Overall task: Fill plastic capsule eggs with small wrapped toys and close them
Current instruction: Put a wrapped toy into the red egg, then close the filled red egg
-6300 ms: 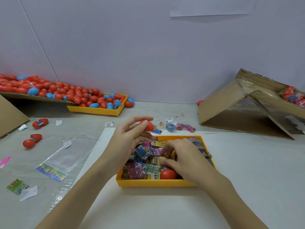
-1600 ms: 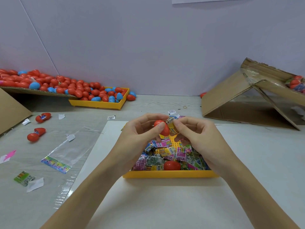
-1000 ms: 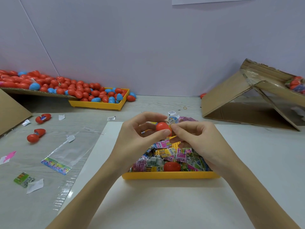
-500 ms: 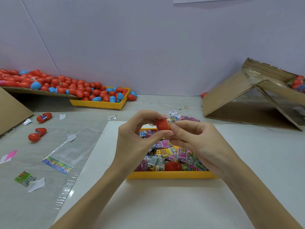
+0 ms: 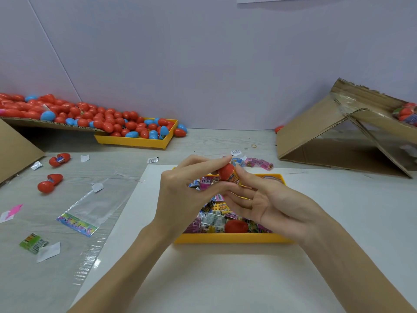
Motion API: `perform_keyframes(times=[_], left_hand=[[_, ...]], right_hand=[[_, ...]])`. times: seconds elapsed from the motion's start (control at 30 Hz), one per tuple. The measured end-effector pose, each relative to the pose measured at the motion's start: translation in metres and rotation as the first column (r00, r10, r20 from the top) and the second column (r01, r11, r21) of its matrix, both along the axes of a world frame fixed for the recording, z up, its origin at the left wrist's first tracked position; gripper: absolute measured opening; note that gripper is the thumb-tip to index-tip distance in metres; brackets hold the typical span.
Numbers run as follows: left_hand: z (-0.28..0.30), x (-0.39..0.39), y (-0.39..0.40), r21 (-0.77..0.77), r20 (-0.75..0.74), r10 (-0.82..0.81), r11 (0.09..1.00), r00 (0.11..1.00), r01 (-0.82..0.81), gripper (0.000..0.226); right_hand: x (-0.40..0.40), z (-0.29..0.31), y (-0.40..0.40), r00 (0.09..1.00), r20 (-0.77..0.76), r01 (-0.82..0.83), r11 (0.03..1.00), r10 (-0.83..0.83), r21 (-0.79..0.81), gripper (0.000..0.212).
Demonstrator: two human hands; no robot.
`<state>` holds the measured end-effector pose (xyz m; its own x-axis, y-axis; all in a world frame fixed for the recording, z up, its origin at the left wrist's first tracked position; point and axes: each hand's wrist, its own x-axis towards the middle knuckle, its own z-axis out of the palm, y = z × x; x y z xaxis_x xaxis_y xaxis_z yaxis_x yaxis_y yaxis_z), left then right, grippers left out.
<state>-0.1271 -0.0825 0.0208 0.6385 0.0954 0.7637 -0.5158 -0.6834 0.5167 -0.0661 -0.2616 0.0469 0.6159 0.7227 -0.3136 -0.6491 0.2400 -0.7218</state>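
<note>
Over the middle of the worktop, the left hand holds a red egg pinched between its thumb and fingertips, lifted above the far part of a yellow tray. A small wrapped toy with an orange and yellow wrapper sticks out of the egg's lower right side. The right hand is just beside it with its palm turned up and its fingers loosely spread and relaxed; its thumb tip lies against the wrapper, and whether it presses on it cannot be told. The tray lies on a white sheet and holds a heap of wrapped toys in many colours, with a second red egg lying among them near the near wall. Far left, a second yellow tray holds red and blue eggs, which also spread over a cardboard sheet running off to the left. On the left of the worktop lie two open red eggs, a clear plastic bag and scraps of paper. Far right stands a folded cardboard ramp.
</note>
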Motion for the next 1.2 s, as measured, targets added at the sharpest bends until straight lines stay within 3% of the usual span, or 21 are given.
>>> perform_keyframes(times=[0.23,0.43,0.67,0.87,0.97,1.03,1.07,1.13,1.2], left_hand=[[0.003,0.000,0.004,-0.171,-0.132,-0.154,0.977,0.979,0.131,0.046],[0.002,0.000,0.005,-0.184,-0.164,-0.186,0.971,0.969,0.156,0.041],[0.002,0.001,0.000,-0.358,-0.223,-0.215,0.925,0.951,0.126,0.038],[0.004,0.006,0.007,-0.321,-0.262,-0.175,0.943,0.949,0.085,0.051],[0.002,0.006,0.014,-0.325,-0.247,-0.037,0.945,0.968,-0.047,0.034],[0.001,0.008,0.017,-0.327,-0.271,0.010,0.940,0.963,-0.102,0.024],[0.001,0.009,0.017,-0.328,-0.283,0.019,0.938,0.959,-0.115,0.023],[0.001,0.010,0.016,-0.325,-0.293,0.019,0.938,0.956,-0.118,0.024],[0.003,0.008,0.012,-0.322,-0.295,0.014,0.940,0.956,-0.114,0.026]], right_hand=[[0.001,-0.001,-0.002,0.997,-0.056,-0.058,0.998,0.060,0.031,0.026],[0.003,-0.004,0.000,0.999,-0.027,-0.031,0.999,0.031,0.018,0.032],[0.007,-0.005,-0.003,0.978,0.207,0.000,0.998,0.013,-0.059,0.038],[0.015,-0.010,-0.006,0.938,0.344,0.100,0.983,-0.041,-0.157,0.031],[0.044,0.010,-0.021,0.969,0.185,0.150,0.984,-0.166,0.095,0.041],[0.071,0.029,-0.040,0.941,0.038,0.295,0.872,-0.336,0.392,0.054],[0.082,0.038,-0.049,0.916,0.008,0.352,0.813,-0.402,0.464,0.060],[0.093,0.043,-0.058,0.896,0.110,0.359,0.847,-0.431,0.391,0.068],[0.089,0.026,-0.060,0.896,0.288,0.304,0.939,-0.339,0.162,0.058]])
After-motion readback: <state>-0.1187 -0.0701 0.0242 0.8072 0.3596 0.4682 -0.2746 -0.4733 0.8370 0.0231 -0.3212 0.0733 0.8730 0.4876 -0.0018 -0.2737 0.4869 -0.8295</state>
